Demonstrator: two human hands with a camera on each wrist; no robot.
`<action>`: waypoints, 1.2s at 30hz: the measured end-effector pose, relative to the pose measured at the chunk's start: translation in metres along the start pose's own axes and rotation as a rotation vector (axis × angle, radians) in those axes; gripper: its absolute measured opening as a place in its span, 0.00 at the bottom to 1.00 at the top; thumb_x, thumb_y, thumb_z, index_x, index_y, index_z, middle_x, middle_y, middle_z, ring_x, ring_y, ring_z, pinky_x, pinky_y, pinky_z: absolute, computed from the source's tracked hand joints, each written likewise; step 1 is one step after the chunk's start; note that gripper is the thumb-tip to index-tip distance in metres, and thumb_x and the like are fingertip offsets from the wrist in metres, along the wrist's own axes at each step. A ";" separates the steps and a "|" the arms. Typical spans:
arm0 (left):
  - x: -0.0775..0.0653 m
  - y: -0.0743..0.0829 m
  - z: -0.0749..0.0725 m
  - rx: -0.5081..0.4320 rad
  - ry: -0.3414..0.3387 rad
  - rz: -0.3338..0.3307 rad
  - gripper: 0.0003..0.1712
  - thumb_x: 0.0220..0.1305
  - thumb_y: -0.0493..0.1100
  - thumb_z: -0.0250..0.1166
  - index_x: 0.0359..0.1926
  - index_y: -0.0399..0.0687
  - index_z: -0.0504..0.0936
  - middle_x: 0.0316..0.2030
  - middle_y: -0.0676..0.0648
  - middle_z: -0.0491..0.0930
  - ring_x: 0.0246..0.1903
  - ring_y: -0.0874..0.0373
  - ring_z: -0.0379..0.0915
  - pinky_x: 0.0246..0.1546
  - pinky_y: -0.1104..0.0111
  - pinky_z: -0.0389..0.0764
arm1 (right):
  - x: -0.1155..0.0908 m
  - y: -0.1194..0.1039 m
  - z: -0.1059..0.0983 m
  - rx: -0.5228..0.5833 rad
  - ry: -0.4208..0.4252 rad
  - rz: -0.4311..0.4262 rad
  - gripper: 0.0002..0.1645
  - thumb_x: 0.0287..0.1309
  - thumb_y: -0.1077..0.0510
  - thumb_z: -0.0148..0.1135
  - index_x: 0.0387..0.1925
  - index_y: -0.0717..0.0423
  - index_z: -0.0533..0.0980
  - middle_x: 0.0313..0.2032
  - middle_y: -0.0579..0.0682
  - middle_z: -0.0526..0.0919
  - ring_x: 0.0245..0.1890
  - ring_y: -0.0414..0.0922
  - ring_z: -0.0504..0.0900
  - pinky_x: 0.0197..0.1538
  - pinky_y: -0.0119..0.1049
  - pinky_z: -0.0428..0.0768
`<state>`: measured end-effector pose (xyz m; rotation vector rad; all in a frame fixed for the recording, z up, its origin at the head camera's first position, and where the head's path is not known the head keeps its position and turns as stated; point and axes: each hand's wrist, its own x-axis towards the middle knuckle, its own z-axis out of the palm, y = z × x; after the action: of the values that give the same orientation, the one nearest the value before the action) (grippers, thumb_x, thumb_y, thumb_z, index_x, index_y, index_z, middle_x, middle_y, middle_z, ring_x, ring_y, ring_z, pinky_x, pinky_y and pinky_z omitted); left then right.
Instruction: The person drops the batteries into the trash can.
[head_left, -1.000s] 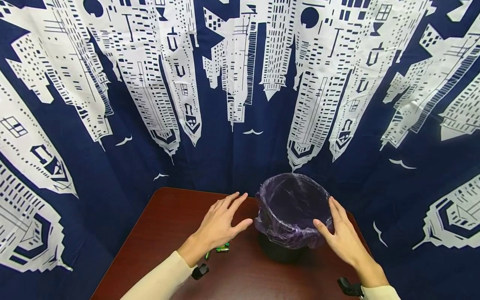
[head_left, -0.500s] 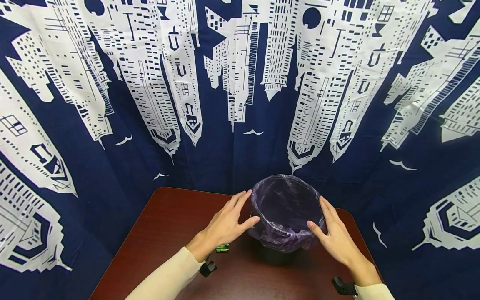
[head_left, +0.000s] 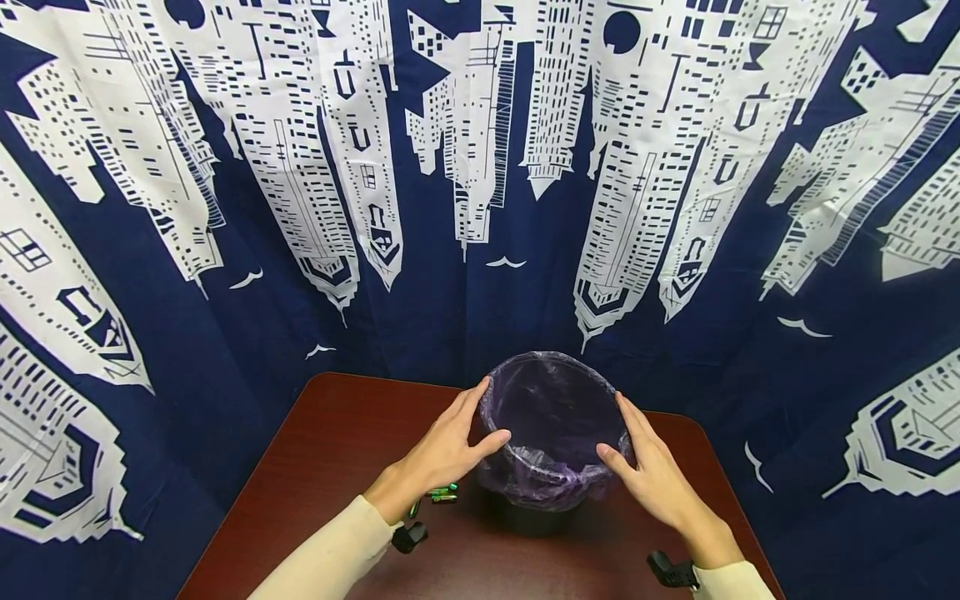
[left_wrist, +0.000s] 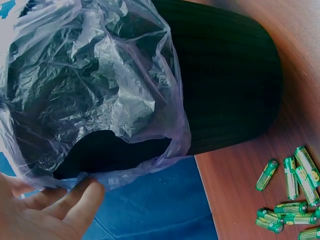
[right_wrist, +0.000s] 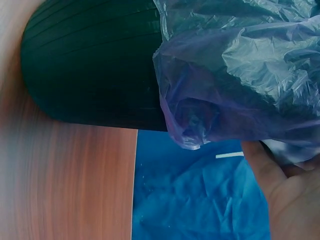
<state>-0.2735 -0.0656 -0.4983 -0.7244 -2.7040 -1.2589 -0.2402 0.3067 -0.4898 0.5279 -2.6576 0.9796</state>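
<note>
A black bin (head_left: 528, 518) stands on the table, lined with a thin, translucent purple bag (head_left: 555, 487) folded over its rim. My left hand (head_left: 442, 446) lies along the bin's left side, its fingertips and thumb at the bagged rim. On the opposite side, my right hand (head_left: 656, 467) touches the rim with fingers stretched out and its thumb tip over the near edge. In the left wrist view, fingers (left_wrist: 75, 207) press against the bag's edge. The right wrist view shows a thumb (right_wrist: 262, 167) against the bag, other fingers mostly hidden.
Several green batteries (left_wrist: 300, 182) lie loose on the brown table (head_left: 315, 483), left of the bin and partly behind the left wrist in the head view. A dark blue curtain (head_left: 465, 317) with white city buildings hangs close behind the table's far edge.
The lined bin has shifted left and slightly nearer, the right hand moving left along with it. The left hand, apart from the rim a second ago, now meets it.
</note>
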 end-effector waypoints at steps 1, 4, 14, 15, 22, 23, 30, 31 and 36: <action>-0.001 0.000 0.000 -0.002 0.000 0.000 0.60 0.80 0.73 0.67 0.97 0.60 0.50 0.92 0.45 0.62 0.89 0.40 0.65 0.88 0.37 0.69 | 0.000 0.000 0.001 0.002 -0.003 0.001 0.58 0.82 0.47 0.70 0.97 0.54 0.48 0.93 0.68 0.55 0.90 0.77 0.58 0.81 0.87 0.63; -0.003 -0.001 -0.002 0.003 -0.008 -0.010 0.61 0.79 0.73 0.67 0.98 0.59 0.48 0.92 0.44 0.61 0.90 0.40 0.65 0.89 0.37 0.69 | 0.000 -0.001 0.003 0.013 -0.012 0.013 0.59 0.83 0.46 0.69 0.97 0.52 0.46 0.93 0.69 0.55 0.90 0.78 0.58 0.80 0.88 0.63; -0.005 -0.001 -0.004 -0.017 -0.023 -0.026 0.65 0.77 0.76 0.68 0.98 0.60 0.44 0.94 0.43 0.57 0.90 0.38 0.63 0.88 0.35 0.68 | -0.006 0.001 0.001 0.050 -0.018 0.028 0.54 0.88 0.47 0.63 0.96 0.58 0.46 0.92 0.71 0.56 0.89 0.77 0.62 0.77 0.07 0.46; -0.006 0.000 -0.004 -0.021 -0.023 -0.030 0.65 0.77 0.76 0.68 0.98 0.60 0.44 0.94 0.43 0.57 0.90 0.37 0.63 0.87 0.34 0.69 | -0.006 0.001 0.000 0.047 -0.017 0.023 0.54 0.88 0.48 0.63 0.96 0.60 0.47 0.91 0.72 0.57 0.89 0.77 0.62 0.73 0.04 0.45; -0.007 0.002 0.002 -0.061 -0.027 -0.056 0.65 0.77 0.77 0.69 0.98 0.65 0.43 0.94 0.42 0.56 0.89 0.37 0.65 0.85 0.37 0.74 | -0.003 0.000 -0.010 -0.011 0.022 0.023 0.54 0.85 0.46 0.66 0.95 0.60 0.51 0.92 0.69 0.58 0.89 0.76 0.61 0.95 0.38 0.55; -0.007 0.002 0.003 -0.064 -0.024 -0.056 0.65 0.77 0.77 0.69 0.98 0.66 0.43 0.94 0.42 0.56 0.89 0.37 0.65 0.85 0.38 0.75 | -0.001 -0.001 -0.011 -0.020 0.032 0.022 0.55 0.84 0.45 0.66 0.95 0.58 0.51 0.92 0.67 0.56 0.90 0.76 0.60 0.96 0.53 0.58; -0.006 0.007 0.010 -0.055 0.000 -0.061 0.66 0.77 0.77 0.69 0.98 0.65 0.43 0.93 0.42 0.58 0.89 0.36 0.66 0.84 0.35 0.75 | 0.017 -0.015 -0.010 -0.143 0.002 0.041 0.59 0.83 0.35 0.65 0.97 0.49 0.47 0.96 0.58 0.51 0.91 0.72 0.60 0.80 0.85 0.68; -0.007 0.008 0.011 -0.052 0.002 -0.062 0.66 0.77 0.77 0.69 0.98 0.65 0.43 0.93 0.42 0.59 0.88 0.35 0.66 0.84 0.35 0.75 | 0.019 -0.016 -0.007 -0.163 -0.013 0.052 0.59 0.84 0.33 0.64 0.97 0.48 0.46 0.96 0.57 0.50 0.91 0.72 0.61 0.79 0.85 0.69; -0.007 0.011 0.013 -0.045 -0.006 -0.058 0.65 0.78 0.77 0.68 0.98 0.65 0.43 0.93 0.41 0.59 0.88 0.35 0.67 0.84 0.35 0.75 | 0.020 -0.018 -0.002 -0.197 -0.067 0.103 0.64 0.83 0.27 0.62 0.97 0.55 0.44 0.97 0.59 0.46 0.91 0.74 0.61 0.78 0.85 0.72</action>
<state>-0.2603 -0.0528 -0.5011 -0.6601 -2.7282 -1.3360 -0.2504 0.2905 -0.4708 0.3906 -2.8256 0.7270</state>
